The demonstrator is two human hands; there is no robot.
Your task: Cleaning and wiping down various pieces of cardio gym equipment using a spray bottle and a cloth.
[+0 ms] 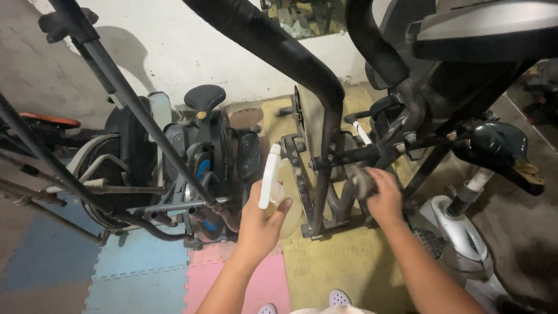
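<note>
My left hand (pixel 260 224) grips a clear spray bottle (pixel 286 210) with a white trigger head (pixel 269 175), held upright in front of the black frame of an exercise machine (pixel 325 145). Reaching forward, my right hand (pixel 383 195) presses a dark grey cloth (pixel 363 181) against a lower bar of that machine's frame. A thick padded handlebar (pixel 273 46) arches over both hands.
Another black exercise machine (pixel 197 157) with long poles stands at the left. A bike with a dark saddle (pixel 500 148) and a white post is at the right. Blue, pink and yellow foam floor mats (pixel 139 273) lie below. A stained white wall (pixel 168 46) is behind.
</note>
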